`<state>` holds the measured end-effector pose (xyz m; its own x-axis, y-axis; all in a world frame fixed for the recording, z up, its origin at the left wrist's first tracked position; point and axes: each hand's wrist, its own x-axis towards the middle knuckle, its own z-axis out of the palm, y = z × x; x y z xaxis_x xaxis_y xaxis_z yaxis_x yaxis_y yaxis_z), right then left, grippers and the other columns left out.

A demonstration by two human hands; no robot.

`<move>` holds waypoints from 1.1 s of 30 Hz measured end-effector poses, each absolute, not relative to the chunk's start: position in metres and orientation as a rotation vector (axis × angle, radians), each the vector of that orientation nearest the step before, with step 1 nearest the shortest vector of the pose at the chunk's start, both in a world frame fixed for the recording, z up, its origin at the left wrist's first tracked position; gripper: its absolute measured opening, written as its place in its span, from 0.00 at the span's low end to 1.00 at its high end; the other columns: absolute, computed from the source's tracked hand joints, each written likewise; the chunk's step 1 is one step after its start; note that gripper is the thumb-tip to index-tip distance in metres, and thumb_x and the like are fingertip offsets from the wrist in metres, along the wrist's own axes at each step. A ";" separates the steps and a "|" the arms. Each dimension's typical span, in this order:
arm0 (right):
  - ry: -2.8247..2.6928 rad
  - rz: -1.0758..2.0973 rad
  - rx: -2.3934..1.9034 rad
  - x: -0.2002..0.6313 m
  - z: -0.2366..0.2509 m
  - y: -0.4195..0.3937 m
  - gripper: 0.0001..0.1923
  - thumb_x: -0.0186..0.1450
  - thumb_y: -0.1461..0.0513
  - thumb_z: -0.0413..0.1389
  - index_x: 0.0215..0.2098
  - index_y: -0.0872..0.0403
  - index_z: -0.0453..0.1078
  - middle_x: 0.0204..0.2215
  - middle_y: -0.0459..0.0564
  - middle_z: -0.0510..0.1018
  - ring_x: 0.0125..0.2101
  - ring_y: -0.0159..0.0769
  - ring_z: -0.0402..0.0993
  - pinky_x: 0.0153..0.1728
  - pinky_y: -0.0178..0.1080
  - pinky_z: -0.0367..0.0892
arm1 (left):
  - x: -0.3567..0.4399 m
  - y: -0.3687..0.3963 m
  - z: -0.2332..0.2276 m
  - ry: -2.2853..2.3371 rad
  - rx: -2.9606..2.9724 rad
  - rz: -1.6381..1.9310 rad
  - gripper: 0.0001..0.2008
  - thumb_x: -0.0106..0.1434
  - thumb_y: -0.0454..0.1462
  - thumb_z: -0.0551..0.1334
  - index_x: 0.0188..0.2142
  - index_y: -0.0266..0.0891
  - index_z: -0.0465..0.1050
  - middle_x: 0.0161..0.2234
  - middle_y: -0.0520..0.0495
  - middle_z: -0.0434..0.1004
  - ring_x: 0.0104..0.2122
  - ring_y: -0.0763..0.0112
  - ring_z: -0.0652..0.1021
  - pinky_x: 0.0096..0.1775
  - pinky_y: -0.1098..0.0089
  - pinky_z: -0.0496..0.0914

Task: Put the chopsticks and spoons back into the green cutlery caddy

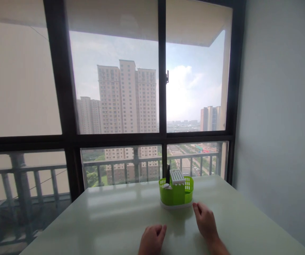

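A bright green utensil caddy (179, 194) with a white base stands upright on the pale glossy table (110, 219). Black chopsticks (168, 175) rise from its left side, with a white spoon-like piece (167, 186) beside them. A white slotted block (177, 176) tops its middle section. My right hand (205, 220) is closed in a loose fist close to the caddy's front right corner; whether it touches the base I cannot tell. Nearer to me, my left hand (153, 239) rests closed, thumb pointing forward, apart from the caddy. Nothing shows in either fist.
Behind the table's far edge is a dark-framed window (163, 136), with a railing (123, 164) and tall buildings (130, 99) outside. A plain pale wall (277, 106) runs along the right side.
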<state>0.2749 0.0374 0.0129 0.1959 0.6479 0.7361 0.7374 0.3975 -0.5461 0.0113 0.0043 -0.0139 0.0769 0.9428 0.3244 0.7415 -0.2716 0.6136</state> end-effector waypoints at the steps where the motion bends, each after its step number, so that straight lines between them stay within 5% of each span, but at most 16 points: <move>1: -1.545 -0.049 -1.322 0.271 0.005 0.037 0.23 0.76 0.50 0.46 0.26 0.51 0.63 0.22 0.45 0.70 0.24 0.37 0.66 0.29 0.38 0.57 | 0.011 0.005 -0.014 1.683 2.075 0.989 0.26 0.70 0.49 0.50 0.17 0.41 0.59 0.19 0.55 0.52 0.24 0.72 0.58 0.30 0.69 0.51; 5: -1.668 -0.071 -1.235 0.254 0.006 0.033 0.20 0.76 0.52 0.46 0.30 0.51 0.65 0.28 0.48 0.73 0.31 0.40 0.70 0.34 0.38 0.62 | 0.008 0.007 -0.012 1.693 2.071 0.978 0.26 0.69 0.49 0.50 0.17 0.41 0.59 0.19 0.55 0.52 0.24 0.72 0.60 0.31 0.70 0.52; 8: -1.624 -0.179 -1.173 0.243 0.033 0.032 0.13 0.75 0.52 0.49 0.44 0.50 0.69 0.41 0.54 0.75 0.43 0.46 0.71 0.45 0.45 0.67 | 0.007 0.009 -0.012 1.684 2.059 0.968 0.25 0.69 0.49 0.50 0.17 0.41 0.58 0.20 0.55 0.51 0.24 0.72 0.60 0.30 0.70 0.52; 11: -1.498 -0.188 -1.231 0.225 0.070 0.042 0.24 0.72 0.49 0.53 0.62 0.50 0.62 0.52 0.58 0.71 0.52 0.50 0.68 0.54 0.51 0.66 | 0.007 0.009 -0.011 1.666 2.068 0.959 0.25 0.68 0.49 0.49 0.17 0.41 0.57 0.20 0.56 0.49 0.24 0.72 0.59 0.30 0.70 0.52; 14: -1.440 -0.125 -1.408 0.204 0.105 0.063 0.37 0.70 0.46 0.55 0.70 0.51 0.52 0.52 0.60 0.70 0.51 0.52 0.69 0.53 0.51 0.68 | 0.006 0.009 -0.011 1.665 2.071 0.959 0.25 0.68 0.49 0.49 0.18 0.42 0.55 0.20 0.56 0.48 0.24 0.72 0.59 0.30 0.70 0.52; 23: -1.585 0.042 -1.888 0.190 0.144 0.098 0.49 0.65 0.50 0.59 0.75 0.56 0.41 0.47 0.65 0.75 0.44 0.53 0.76 0.43 0.47 0.68 | 0.003 0.013 -0.015 1.687 2.090 0.906 0.24 0.68 0.48 0.48 0.18 0.42 0.56 0.20 0.55 0.51 0.24 0.71 0.60 0.32 0.70 0.54; 33: -1.506 0.009 -1.977 0.313 0.147 0.125 0.45 0.64 0.52 0.59 0.73 0.56 0.48 0.45 0.62 0.79 0.42 0.48 0.79 0.39 0.40 0.67 | 0.003 0.017 -0.020 1.660 2.027 0.929 0.26 0.65 0.55 0.47 0.17 0.43 0.52 0.20 0.55 0.47 0.24 0.71 0.58 0.30 0.69 0.52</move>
<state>0.3132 0.1253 0.1474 0.3417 0.8662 0.3645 0.8617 -0.1340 -0.4893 0.0030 0.0166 -0.0199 0.0941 0.9610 0.2601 0.7243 -0.2453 0.6444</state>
